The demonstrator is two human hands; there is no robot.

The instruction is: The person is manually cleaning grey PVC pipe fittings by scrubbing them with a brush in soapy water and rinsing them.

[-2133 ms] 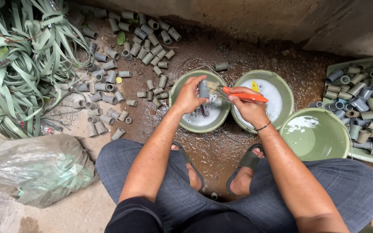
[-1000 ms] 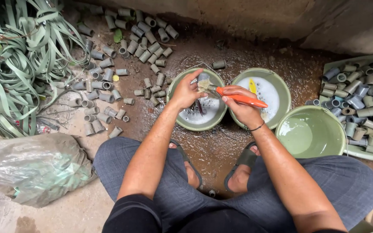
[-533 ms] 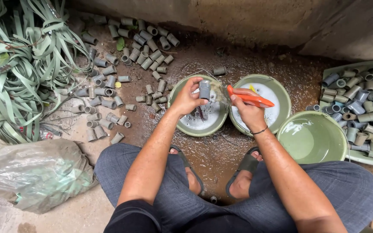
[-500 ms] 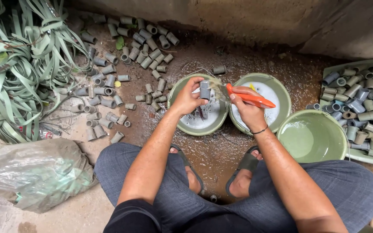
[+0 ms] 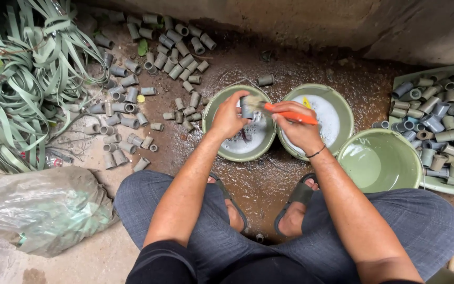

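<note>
Bristles are now laid against the grey fitting (image 5: 246, 109), which is pinched in the left hand (image 5: 228, 117) over the left bowl (image 5: 212, 108). The brush (image 5: 285, 112), gripped in the right hand (image 5: 301, 132), has been drawn nearer than a moment ago, so scrubbing appears under way.

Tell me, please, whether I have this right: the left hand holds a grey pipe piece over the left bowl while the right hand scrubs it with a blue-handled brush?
Not quite: the brush has an orange handle, not blue, as the head view shows. The rest holds: the left hand holds a grey pipe piece over the left bowl, and the right hand works the brush against it.
</note>
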